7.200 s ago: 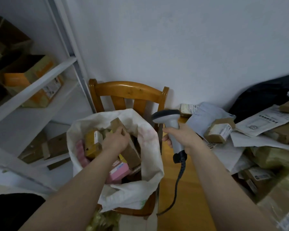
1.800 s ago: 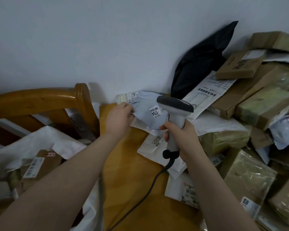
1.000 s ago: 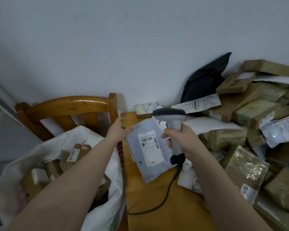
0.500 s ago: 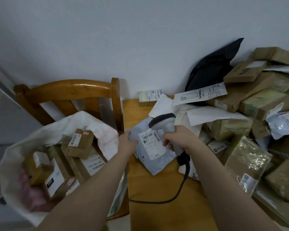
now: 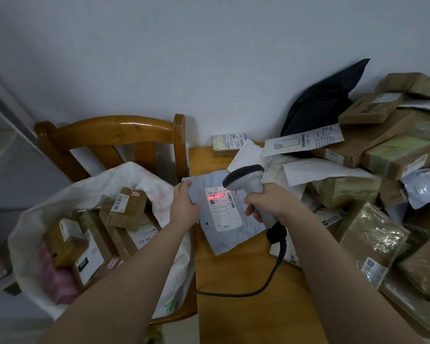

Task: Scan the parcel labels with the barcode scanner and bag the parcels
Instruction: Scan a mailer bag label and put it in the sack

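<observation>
Left hand: the left hand [image 5: 184,204] pinches the left edge of a pale grey plastic mailer parcel [image 5: 227,238], thumb on top and the other fingers hidden under it.
Right hand: the right hand [image 5: 271,202] has its fingers wrapped tight round the handle of a grey handheld barcode scanner [image 5: 248,180].
Parcel: lies tilted over the bare wooden table [image 5: 246,316], just right of the white woven sack [image 5: 163,189] of boxes on the wooden chair [image 5: 114,130].
Label: the white shipping label [image 5: 225,214] faces up, with the scanner head just above its top right corner.
Change: half a second ago the label was unlit; now a red scan line [image 5: 216,198] glows across its barcode.
Change: the left hand's grip has moved up towards the mailer's top left corner.
Cable: the black scanner cable [image 5: 258,290] loops across the table.
</observation>
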